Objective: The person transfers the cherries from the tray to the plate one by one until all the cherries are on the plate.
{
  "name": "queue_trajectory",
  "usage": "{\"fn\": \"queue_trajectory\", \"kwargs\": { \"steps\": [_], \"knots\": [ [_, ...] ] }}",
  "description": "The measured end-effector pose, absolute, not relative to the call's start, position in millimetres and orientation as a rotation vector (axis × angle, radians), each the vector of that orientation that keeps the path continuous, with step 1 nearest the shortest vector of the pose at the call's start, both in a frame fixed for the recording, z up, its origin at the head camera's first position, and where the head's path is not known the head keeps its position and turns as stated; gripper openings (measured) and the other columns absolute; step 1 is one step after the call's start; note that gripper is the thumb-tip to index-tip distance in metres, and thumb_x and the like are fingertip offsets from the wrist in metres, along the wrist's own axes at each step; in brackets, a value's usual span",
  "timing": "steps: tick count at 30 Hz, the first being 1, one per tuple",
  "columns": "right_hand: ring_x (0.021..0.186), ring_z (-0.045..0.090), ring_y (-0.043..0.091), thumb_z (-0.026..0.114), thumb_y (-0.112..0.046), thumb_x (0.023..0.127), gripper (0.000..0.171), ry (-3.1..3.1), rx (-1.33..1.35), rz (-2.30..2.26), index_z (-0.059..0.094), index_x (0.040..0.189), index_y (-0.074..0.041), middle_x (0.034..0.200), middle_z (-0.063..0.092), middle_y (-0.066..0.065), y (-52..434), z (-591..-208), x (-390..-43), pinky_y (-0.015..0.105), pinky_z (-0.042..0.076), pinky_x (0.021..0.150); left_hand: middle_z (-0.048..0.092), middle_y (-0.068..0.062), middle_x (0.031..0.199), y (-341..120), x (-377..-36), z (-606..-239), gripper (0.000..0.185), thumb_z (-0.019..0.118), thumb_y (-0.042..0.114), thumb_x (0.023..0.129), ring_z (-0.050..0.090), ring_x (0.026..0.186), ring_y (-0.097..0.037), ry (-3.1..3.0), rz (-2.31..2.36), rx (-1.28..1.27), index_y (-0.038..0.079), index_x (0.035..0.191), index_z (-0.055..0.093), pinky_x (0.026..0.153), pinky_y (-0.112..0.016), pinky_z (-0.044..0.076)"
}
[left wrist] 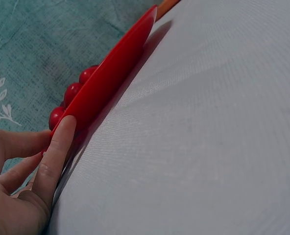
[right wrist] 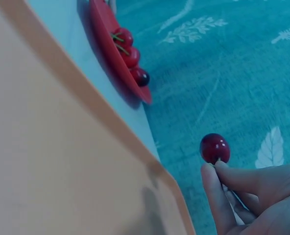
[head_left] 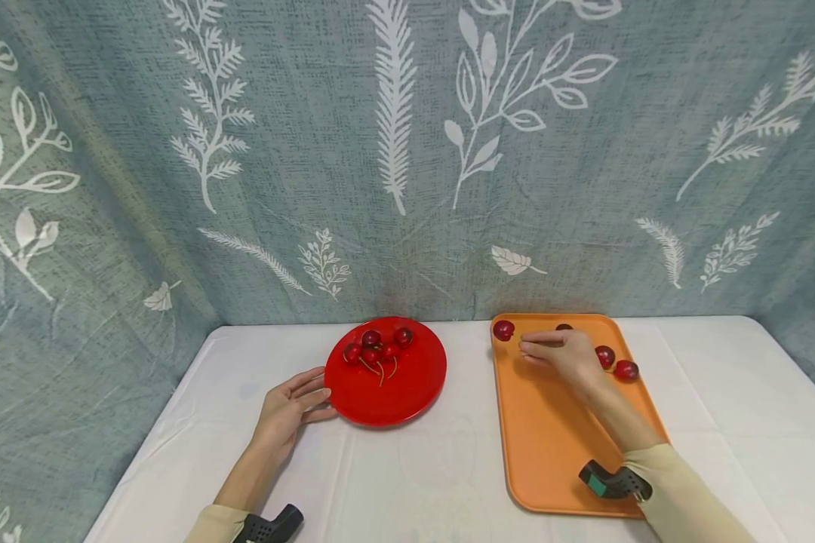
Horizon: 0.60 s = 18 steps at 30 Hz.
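Right hand (head_left: 565, 356) over the far end of the flat orange plastic tray (head_left: 550, 445), fingertips pinching the stem of a small dark-red round cherry (right wrist: 214, 148); fruit hangs just beyond the fingertips, stem pointing back into the pinch; round red plate (head_left: 407, 392) of cherries well off to that hand's left; left hand (head_left: 292, 411) relaxed, straight fingers touching the plate rim.

A dark red, glossy cherry (right wrist: 214, 148) hangs at the tips of the right hand's fingers (right wrist: 214, 196), which pinch its stem; the fruit sits just beyond them, over the far left corner of the orange tray (head_left: 550, 445). The round red plate (head_left: 407, 392) lies flat with its near left rim touching the left hand's fingers (head_left: 312, 392), a cluster of stemmed cherries (head_left: 376, 348) beyond them.
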State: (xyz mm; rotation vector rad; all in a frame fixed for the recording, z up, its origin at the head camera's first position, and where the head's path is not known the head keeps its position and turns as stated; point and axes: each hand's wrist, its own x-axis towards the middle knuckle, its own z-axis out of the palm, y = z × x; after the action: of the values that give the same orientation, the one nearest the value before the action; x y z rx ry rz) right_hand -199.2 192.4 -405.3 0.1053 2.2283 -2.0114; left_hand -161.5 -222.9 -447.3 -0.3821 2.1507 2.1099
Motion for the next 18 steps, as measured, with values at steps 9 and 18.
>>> {"fn": "queue_trajectory", "kwargs": {
  "steps": [9, 18],
  "knots": [
    [0.088, 0.072, 0.016, 0.067, 0.000, 0.090, 0.033, 2.183, 0.114, -2.030, 0.062, 0.118, 0.016, 0.107, 0.071, 0.020, 163, -412, -201, 0.034, 0.058, 0.083, 0.050, -0.026, 0.138, -225, -158, -447, 0.049, 0.055, -0.001, 0.096, 0.071, 0.090, -0.017, 2.132, 2.118, -0.390, -0.001, 0.143, 0.043, 0.077, -0.032, 0.060],
    [0.086, 0.073, 0.016, 0.066, 0.003, 0.089, 0.027, 2.182, 0.038, -2.041, 0.065, 0.112, 0.017, 0.106, 0.070, 0.024, 132, -412, -202, 0.031, 0.058, 0.080, 0.051, -0.026, 0.138, -223, -160, -448, 0.049, 0.055, -0.002, 0.095, 0.071, 0.089, -0.018, 2.132, 2.121, -0.375, -0.001, 0.142, 0.044, 0.077, -0.033, 0.060]
  ]
}}
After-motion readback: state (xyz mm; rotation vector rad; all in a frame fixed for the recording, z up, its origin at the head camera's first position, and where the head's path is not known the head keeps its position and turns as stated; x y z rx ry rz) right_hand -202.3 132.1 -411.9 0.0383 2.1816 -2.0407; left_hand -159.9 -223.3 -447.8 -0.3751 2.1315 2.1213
